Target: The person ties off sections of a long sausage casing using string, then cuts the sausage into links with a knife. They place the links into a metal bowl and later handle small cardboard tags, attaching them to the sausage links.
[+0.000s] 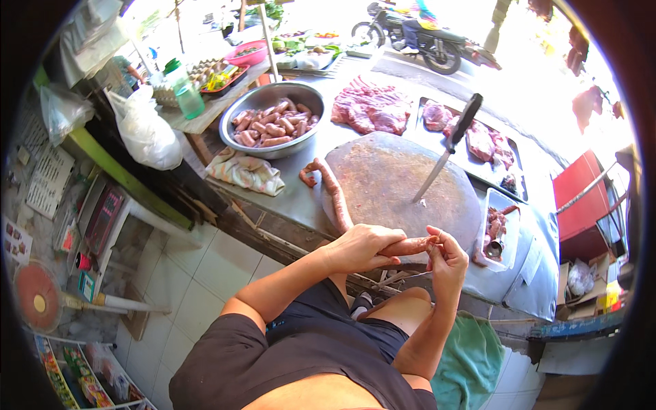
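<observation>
My left hand (363,247) grips a long raw sausage (336,195), which runs back from it along the left side of a round chopping board (383,167) and curls on the metal table. My right hand (447,258) pinches the sausage's end just right of my left hand, over the board's near edge. A knife (456,133) with a black handle stands upright with its tip in the board. Behind and left of the board, a steel bowl (236,147) holds several short sausage links (273,126).
Raw meat (369,109) lies behind the board, with a meat tray (519,184) and plastic tub (509,253) on the right. A cloth (242,171), green bottle (188,96) and hanging bag (143,130) are left. Beyond, a person (413,27) rides a motorcycle (444,55).
</observation>
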